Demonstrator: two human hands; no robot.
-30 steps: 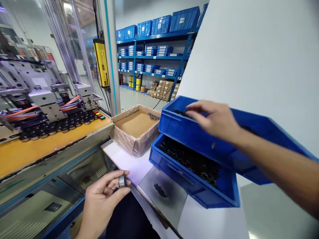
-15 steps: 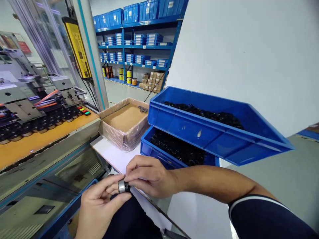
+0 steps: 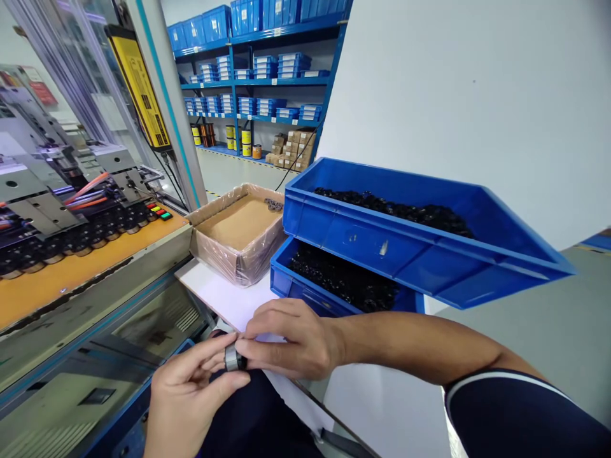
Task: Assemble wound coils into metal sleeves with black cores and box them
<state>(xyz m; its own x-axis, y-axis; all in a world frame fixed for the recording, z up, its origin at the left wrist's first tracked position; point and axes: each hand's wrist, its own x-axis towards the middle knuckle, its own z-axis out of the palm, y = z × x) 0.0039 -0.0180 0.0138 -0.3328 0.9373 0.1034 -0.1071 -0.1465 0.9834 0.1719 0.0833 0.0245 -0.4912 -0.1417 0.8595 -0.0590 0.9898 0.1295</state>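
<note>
Low in the middle, my left hand [image 3: 191, 385] pinches a small stator core [image 3: 233, 358], a silver metal ring with a black plastic end, between thumb and fingers. From the right, my right hand [image 3: 291, 340] is closed against the black end, its thumb and fingertips pressed to it. These fingers hide much of the black part. Both hands are above my dark-clothed lap, in front of the white table [image 3: 229, 296].
Two stacked blue bins [image 3: 353, 232] of small black plastic parts stand to the right. A plastic-lined cardboard box [image 3: 224, 257] holds a few grey cores. At left, a machine's orange bed [image 3: 114, 254] bears rows of black-topped cores. Blue shelving [image 3: 233, 95] stands behind.
My right thumb and fingers have moved slightly left over the core's black end, covering more of it. My left hand keeps its hold. The view has shifted slightly.
</note>
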